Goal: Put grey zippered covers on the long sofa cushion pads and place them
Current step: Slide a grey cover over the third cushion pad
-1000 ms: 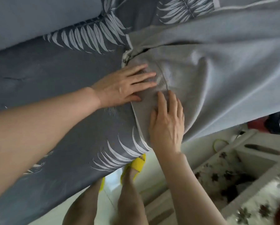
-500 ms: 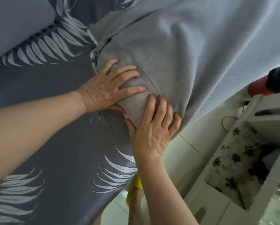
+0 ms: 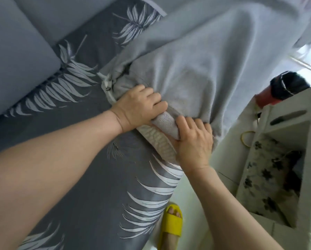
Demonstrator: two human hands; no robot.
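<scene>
A light grey zippered cover (image 3: 196, 56) lies bunched over the end of a long cushion pad with a dark grey leaf print (image 3: 89, 177). The cover's white zipper (image 3: 107, 87) shows at its open mouth on the left. My left hand (image 3: 138, 107) grips a gathered fold of the cover's edge, fingers curled over it. My right hand (image 3: 194, 141) holds the same rolled edge from the near side, at the pad's corner. A patch of pale quilted lining (image 3: 156, 141) shows between my hands.
Blue-grey sofa cushions (image 3: 19, 51) lie at the upper left. A white cabinet with floral panels (image 3: 270, 170) stands close on the right, with a red and black object (image 3: 284, 89) on top. My foot in a yellow slipper (image 3: 171, 224) stands on the pale floor.
My hands went from lying flat on the cover to gripping its rolled edge. The edge has come back, baring the quilted lining. The view has shifted, so the zipper now shows.
</scene>
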